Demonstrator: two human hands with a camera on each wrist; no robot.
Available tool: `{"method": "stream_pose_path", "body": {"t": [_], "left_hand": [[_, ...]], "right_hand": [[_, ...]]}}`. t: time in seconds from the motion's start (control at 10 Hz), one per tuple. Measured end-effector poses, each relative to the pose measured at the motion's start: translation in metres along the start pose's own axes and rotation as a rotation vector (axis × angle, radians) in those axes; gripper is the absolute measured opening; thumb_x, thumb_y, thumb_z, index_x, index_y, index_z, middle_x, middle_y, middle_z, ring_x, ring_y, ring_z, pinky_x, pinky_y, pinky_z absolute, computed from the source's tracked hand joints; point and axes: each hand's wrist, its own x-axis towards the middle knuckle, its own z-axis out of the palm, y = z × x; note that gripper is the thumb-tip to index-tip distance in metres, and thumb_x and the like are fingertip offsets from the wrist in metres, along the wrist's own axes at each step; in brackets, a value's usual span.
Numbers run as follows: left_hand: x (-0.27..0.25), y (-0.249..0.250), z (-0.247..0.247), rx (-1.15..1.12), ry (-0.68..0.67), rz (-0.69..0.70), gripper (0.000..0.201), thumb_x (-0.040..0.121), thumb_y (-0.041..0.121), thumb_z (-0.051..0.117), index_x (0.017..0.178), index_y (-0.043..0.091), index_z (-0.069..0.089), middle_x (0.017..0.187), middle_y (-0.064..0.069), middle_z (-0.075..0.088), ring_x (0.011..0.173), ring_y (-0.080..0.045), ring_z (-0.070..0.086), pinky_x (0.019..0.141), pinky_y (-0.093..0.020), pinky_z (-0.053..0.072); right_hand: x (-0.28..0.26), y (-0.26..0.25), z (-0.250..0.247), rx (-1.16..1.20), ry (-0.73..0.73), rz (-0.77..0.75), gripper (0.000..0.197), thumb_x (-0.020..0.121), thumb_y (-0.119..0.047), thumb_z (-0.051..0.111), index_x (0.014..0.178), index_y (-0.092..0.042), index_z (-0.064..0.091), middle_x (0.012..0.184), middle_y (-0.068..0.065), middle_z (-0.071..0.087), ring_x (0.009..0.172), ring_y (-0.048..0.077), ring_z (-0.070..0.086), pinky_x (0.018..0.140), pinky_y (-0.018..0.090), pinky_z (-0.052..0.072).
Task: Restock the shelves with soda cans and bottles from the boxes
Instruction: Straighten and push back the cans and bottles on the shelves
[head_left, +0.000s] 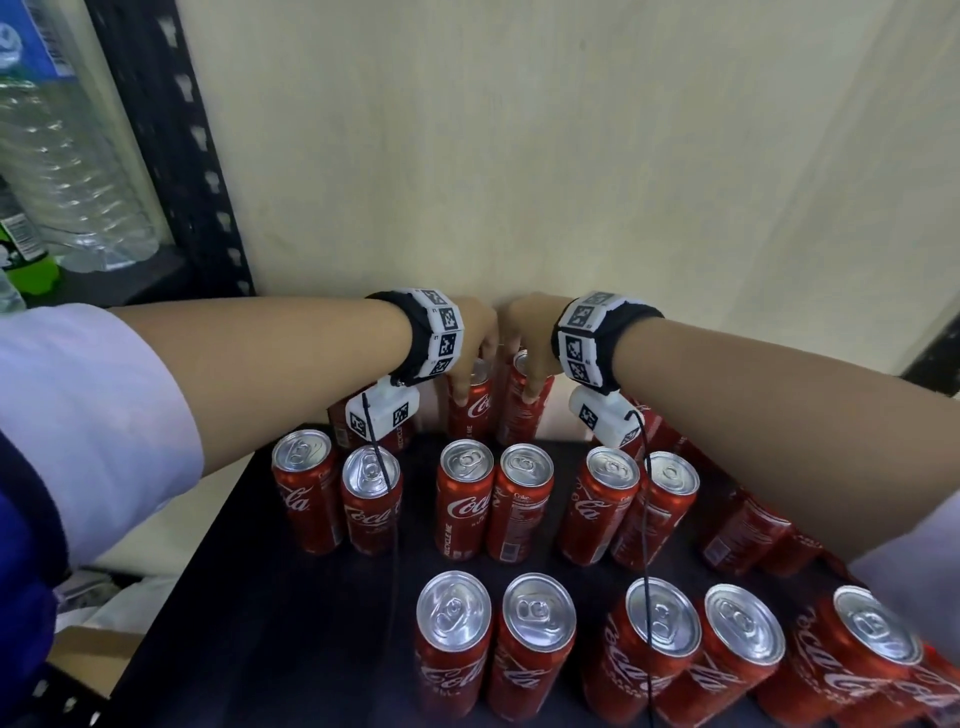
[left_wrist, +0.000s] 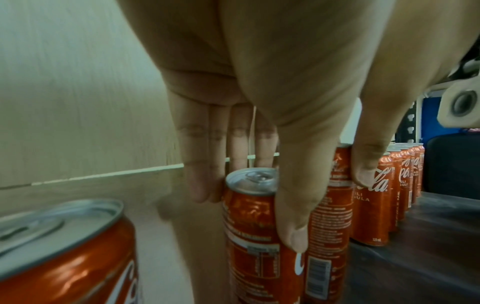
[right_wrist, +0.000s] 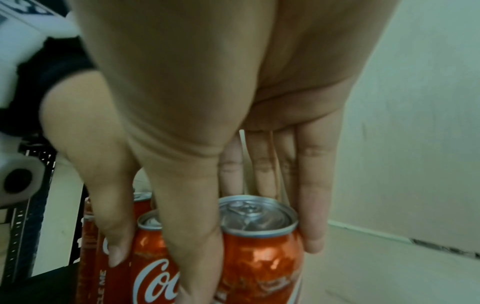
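Two red Coca-Cola cans stand upright side by side at the back of the dark shelf (head_left: 322, 613), close to the cream wall. My left hand (head_left: 474, 376) grips the left can (head_left: 475, 415) from above, thumb in front and fingers behind, as the left wrist view shows on the can (left_wrist: 249, 218). My right hand (head_left: 522, 371) grips the right can (head_left: 524, 421) the same way; in the right wrist view its thumb and fingers (right_wrist: 314, 236) pinch the can (right_wrist: 259, 263). The two hands almost touch.
Several more red cans stand in paired rows on the shelf nearer me, such as one (head_left: 465, 499). A black shelf upright (head_left: 182, 171) and clear water bottles (head_left: 67, 156) are at the left. A cardboard box (head_left: 88, 654) sits low at the left.
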Motion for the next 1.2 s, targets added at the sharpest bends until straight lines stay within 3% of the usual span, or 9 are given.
{"method": "stream_pose_path", "body": {"t": [0.2, 0.4, 0.5, 0.6, 0.7, 0.8, 0.9, 1.0, 1.2], "left_hand": [[-0.002, 0.001, 0.000, -0.011, 0.017, -0.003, 0.065, 0.065, 0.041, 0.092, 0.121, 0.015, 0.069, 0.115, 0.000, 0.071, 0.101, -0.021, 0.068, 0.086, -0.032, 0.055], [-0.004, 0.001, -0.001, -0.032, 0.030, 0.014, 0.068, 0.062, 0.037, 0.094, 0.123, 0.019, 0.068, 0.113, 0.002, 0.071, 0.099, -0.020, 0.068, 0.091, -0.039, 0.057], [-0.009, -0.001, -0.002, -0.040, 0.036, 0.032, 0.066, 0.065, 0.030, 0.093, 0.125, 0.017, 0.068, 0.117, 0.001, 0.070, 0.103, -0.020, 0.067, 0.093, -0.039, 0.056], [-0.012, -0.002, -0.002, -0.022, 0.052, 0.029, 0.063, 0.067, 0.027, 0.092, 0.124, 0.017, 0.068, 0.119, 0.002, 0.070, 0.105, -0.020, 0.066, 0.094, -0.038, 0.055], [-0.014, 0.000, -0.006, -0.016, 0.073, 0.034, 0.061, 0.068, 0.026, 0.091, 0.124, 0.020, 0.068, 0.120, 0.003, 0.069, 0.107, -0.020, 0.066, 0.095, -0.037, 0.054], [-0.015, 0.000, -0.012, -0.028, 0.090, 0.037, 0.058, 0.070, 0.026, 0.090, 0.124, 0.019, 0.068, 0.120, 0.002, 0.068, 0.107, -0.020, 0.065, 0.095, -0.037, 0.053], [-0.017, -0.002, -0.020, -0.043, 0.053, 0.021, 0.055, 0.069, 0.026, 0.090, 0.119, 0.018, 0.070, 0.115, 0.000, 0.070, 0.103, -0.019, 0.066, 0.095, -0.037, 0.053], [-0.021, -0.003, -0.034, -0.032, 0.037, -0.012, 0.050, 0.070, 0.028, 0.090, 0.116, 0.018, 0.072, 0.111, 0.001, 0.073, 0.101, -0.018, 0.068, 0.093, -0.034, 0.053], [-0.025, -0.001, -0.071, -0.058, 0.011, -0.134, 0.041, 0.067, 0.044, 0.090, 0.099, 0.024, 0.076, 0.094, 0.002, 0.075, 0.078, -0.013, 0.068, 0.073, -0.029, 0.056]], "right_hand": [[0.007, -0.005, 0.015, 0.119, 0.116, 0.102, 0.043, 0.080, -0.020, 0.083, 0.120, -0.016, 0.068, 0.120, 0.009, 0.067, 0.111, 0.028, 0.065, 0.078, 0.026, 0.045], [0.009, -0.019, 0.011, 0.096, -0.002, 0.135, 0.064, 0.060, -0.044, 0.095, 0.111, -0.015, 0.070, 0.109, -0.002, 0.073, 0.096, 0.021, 0.070, 0.079, 0.027, 0.051], [0.006, -0.018, 0.005, 0.105, 0.008, 0.099, 0.066, 0.059, -0.040, 0.096, 0.114, -0.016, 0.068, 0.111, -0.002, 0.072, 0.096, 0.022, 0.070, 0.082, 0.031, 0.055], [0.002, -0.014, 0.000, 0.097, 0.002, 0.103, 0.055, 0.073, -0.035, 0.089, 0.119, -0.013, 0.068, 0.116, 0.001, 0.071, 0.101, 0.023, 0.070, 0.077, 0.028, 0.049], [0.001, -0.014, -0.002, 0.064, -0.004, 0.084, 0.047, 0.071, -0.033, 0.090, 0.110, -0.016, 0.070, 0.088, -0.004, 0.071, 0.078, 0.019, 0.067, 0.071, 0.028, 0.051], [0.002, -0.015, -0.002, 0.042, -0.010, 0.094, 0.040, 0.078, -0.032, 0.084, 0.111, -0.013, 0.069, 0.081, -0.003, 0.066, 0.078, 0.018, 0.062, 0.070, 0.027, 0.045], [0.000, -0.012, -0.005, 0.036, 0.013, 0.079, 0.039, 0.084, -0.032, 0.078, 0.114, -0.010, 0.067, 0.093, 0.002, 0.071, 0.080, 0.021, 0.062, 0.061, 0.026, 0.043], [-0.008, -0.007, -0.012, 0.002, 0.009, 0.101, 0.041, 0.084, -0.041, 0.076, 0.110, -0.011, 0.066, 0.071, -0.003, 0.059, 0.069, 0.018, 0.058, 0.066, 0.028, 0.047], [-0.025, 0.023, -0.032, -0.079, -0.020, 0.126, 0.052, 0.089, -0.054, 0.067, 0.120, -0.011, 0.068, 0.072, -0.003, 0.059, 0.084, 0.020, 0.062, 0.076, 0.031, 0.044]]}}
